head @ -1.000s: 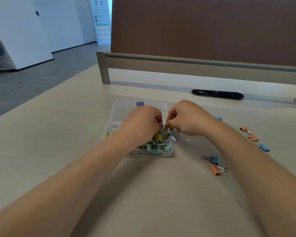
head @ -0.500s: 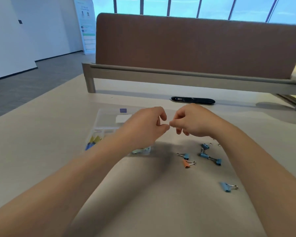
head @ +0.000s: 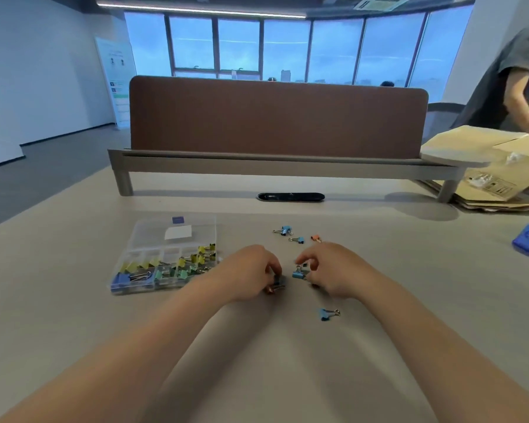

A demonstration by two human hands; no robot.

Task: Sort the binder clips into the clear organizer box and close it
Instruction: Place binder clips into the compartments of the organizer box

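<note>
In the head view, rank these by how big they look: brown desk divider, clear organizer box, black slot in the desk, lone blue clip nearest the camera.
1. brown desk divider
2. clear organizer box
3. black slot
4. lone blue clip
No ties; the divider looks largest though it stands farthest away.

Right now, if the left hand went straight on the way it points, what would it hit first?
Probably the blue clip pinched by the right hand, just beyond the left hand; depth is unclear.
</note>
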